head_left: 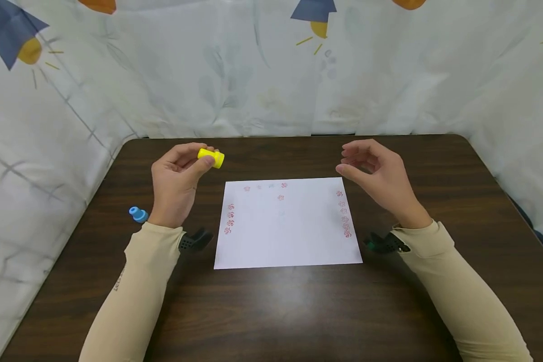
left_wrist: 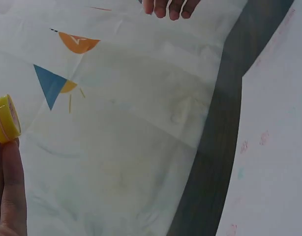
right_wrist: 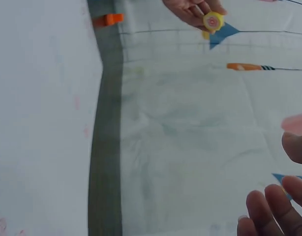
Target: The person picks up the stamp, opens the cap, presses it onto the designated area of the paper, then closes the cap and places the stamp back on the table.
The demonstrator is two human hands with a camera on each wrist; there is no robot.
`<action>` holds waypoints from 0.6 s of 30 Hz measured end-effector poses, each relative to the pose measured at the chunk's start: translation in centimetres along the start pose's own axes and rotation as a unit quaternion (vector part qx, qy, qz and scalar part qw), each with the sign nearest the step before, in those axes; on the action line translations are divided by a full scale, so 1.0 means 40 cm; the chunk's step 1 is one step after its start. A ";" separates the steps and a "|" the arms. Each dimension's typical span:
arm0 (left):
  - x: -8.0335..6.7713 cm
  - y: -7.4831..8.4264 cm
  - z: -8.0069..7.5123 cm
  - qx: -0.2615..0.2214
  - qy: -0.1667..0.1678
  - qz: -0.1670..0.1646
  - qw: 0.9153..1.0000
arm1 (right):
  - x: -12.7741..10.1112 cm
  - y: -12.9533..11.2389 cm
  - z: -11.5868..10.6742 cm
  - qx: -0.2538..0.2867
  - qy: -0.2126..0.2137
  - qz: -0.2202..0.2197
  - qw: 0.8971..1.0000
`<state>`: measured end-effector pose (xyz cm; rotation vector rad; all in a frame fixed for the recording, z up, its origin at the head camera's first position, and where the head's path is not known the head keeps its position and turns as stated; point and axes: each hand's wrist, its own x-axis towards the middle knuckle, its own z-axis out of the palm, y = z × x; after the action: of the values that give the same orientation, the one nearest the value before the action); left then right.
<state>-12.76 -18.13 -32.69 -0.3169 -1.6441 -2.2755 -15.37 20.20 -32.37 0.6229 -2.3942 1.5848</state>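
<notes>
My left hand point(head_left: 174, 183) pinches a yellow stamp point(head_left: 211, 158) between thumb and fingers, above the table left of the paper. A reddish flower pattern shows on the round face of the stamp point(right_wrist: 213, 21) in the right wrist view. My right hand point(head_left: 375, 176) is raised at the paper's upper right corner, fingers loosely bent and holding nothing. Between the hands lies a white sheet of paper point(head_left: 285, 236), with small red flower prints along its left, top and right sides and fainter marks near the top.
A blue stamp point(head_left: 138, 214) stands on the dark wooden table point(head_left: 280, 311), beside my left wrist. In the right wrist view, a small orange object point(right_wrist: 109, 19) is near the table edge. A white patterned curtain point(head_left: 271, 80) hangs behind the table.
</notes>
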 end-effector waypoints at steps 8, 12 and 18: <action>0.014 -0.004 0.059 -0.028 0.012 -0.003 1.000 | 0.028 -0.034 0.030 0.092 0.027 0.010 0.995; 0.008 -0.015 0.072 -0.024 0.011 -0.015 1.000 | 0.036 -0.043 0.052 0.149 0.028 0.011 0.988; -0.004 -0.032 0.081 -0.003 0.005 -0.034 0.999 | 0.034 -0.049 0.081 0.173 0.014 0.011 0.985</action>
<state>-13.12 -14.66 -32.86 -0.2549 -1.6684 -2.3281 -15.49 16.28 -31.54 0.6288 -2.1268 2.0269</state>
